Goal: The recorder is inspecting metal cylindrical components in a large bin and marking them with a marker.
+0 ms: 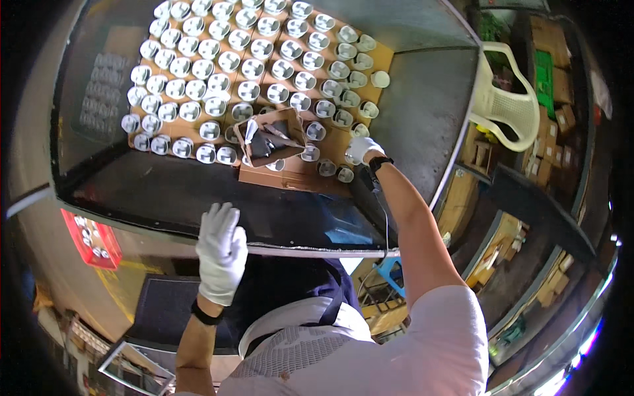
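Observation:
Rows of silver engine pistons [253,68] stand upright on brown cardboard [389,61] across a dark workbench. At the right end of the nearer rows, my right hand [362,148], in a white glove, has its fingers curled around a piston, which is mostly hidden by the glove. Another piston [345,174] stands just nearer to me. My left hand [222,254], also gloved in white, is held up in front of the bench's near edge. Its fingers are stretched out, and nothing is in it. A small open cardboard box [300,125] with dark pieces inside sits among the pistons.
A raised dark panel [432,92] borders the bench on the right. Beyond it are a pale plastic chair [512,105] and shelves with cardboard boxes [541,142]. A red crate [105,256] with parts in it lies on the floor at left. A thin cable [387,224] hangs by my right forearm.

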Tool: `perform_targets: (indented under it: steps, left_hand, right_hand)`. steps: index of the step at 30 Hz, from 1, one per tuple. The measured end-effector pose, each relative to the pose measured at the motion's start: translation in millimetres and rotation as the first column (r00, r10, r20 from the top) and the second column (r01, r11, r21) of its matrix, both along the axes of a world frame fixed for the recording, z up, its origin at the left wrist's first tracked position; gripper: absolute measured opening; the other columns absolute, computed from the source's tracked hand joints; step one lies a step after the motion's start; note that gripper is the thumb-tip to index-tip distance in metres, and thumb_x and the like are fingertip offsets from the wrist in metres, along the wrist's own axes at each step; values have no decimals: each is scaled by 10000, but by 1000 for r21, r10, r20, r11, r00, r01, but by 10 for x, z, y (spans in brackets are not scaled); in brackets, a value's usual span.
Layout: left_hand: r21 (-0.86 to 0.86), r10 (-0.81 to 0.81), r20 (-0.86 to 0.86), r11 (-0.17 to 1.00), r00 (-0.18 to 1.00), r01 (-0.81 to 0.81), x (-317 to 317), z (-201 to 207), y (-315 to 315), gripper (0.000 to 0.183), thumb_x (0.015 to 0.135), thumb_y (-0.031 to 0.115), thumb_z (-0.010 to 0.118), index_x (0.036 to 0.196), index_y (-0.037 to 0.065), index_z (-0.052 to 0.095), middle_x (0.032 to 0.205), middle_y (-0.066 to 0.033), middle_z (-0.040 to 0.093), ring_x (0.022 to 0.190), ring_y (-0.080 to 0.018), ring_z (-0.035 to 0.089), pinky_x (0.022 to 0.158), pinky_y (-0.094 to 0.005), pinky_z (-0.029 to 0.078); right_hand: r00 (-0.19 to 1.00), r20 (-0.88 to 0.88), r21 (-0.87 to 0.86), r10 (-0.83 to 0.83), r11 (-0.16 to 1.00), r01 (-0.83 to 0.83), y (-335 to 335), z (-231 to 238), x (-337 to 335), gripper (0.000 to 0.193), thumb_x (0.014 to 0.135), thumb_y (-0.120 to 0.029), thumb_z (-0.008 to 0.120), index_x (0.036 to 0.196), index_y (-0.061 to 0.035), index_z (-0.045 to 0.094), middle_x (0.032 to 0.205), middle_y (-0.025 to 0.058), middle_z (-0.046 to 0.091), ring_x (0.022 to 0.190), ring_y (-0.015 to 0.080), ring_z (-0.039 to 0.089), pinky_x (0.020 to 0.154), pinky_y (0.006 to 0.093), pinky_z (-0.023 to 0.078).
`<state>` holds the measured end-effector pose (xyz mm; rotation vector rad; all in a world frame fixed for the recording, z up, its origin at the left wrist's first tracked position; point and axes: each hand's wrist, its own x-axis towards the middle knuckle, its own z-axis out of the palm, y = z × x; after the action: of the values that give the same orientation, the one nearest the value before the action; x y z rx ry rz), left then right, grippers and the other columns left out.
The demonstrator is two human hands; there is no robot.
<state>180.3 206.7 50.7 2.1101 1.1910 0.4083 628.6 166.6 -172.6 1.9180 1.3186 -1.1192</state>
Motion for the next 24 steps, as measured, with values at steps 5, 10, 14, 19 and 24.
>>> perform_targets:
  steps: [5,10,14,19,24]
  left_hand:
    - [68,0,-93,998,996,7,480,-375,-291,408,804,40,701,1200,53,607,1206,-161,647,1123,-397,624,1011,-567,475]
    - [118,93,-233,991,968,-67,665,-493,-404,399,796,155,739,1169,44,646,1218,-137,647,1101,-339,633,975,-476,498]
    - [128,151,-222,984,963,-125,630,-516,-478,394,772,145,752,1143,47,661,1185,-120,651,1070,-298,638,952,-433,505]
    - [237,266,-134,944,955,-229,620,-579,-598,370,741,144,771,1086,64,668,1119,-96,662,1007,-302,645,883,-430,525]
    - [464,336,-46,841,941,-277,619,-688,-724,230,788,160,767,1001,111,698,990,-59,715,880,-253,684,807,-393,534]
  right_hand:
    - [993,103,149,-59,988,43,181,-866,139,475,826,-373,734,1112,4,689,1136,250,688,1092,391,655,913,462,534]
    - [955,296,189,28,978,-87,57,-1835,288,483,867,-333,710,1215,-13,612,1154,232,691,1061,369,689,862,478,565]
    - [916,400,369,26,911,-187,-229,-2630,675,307,916,-124,596,1215,-66,633,1251,191,660,1176,347,634,947,433,532]
    - [941,333,499,-53,857,-129,-160,-2559,482,305,947,-95,557,1244,-89,628,1268,122,652,1203,267,621,946,358,515]
    - [937,348,260,27,958,-124,166,-1575,93,293,912,-215,654,1174,-93,698,1245,152,689,1138,290,673,902,371,562]
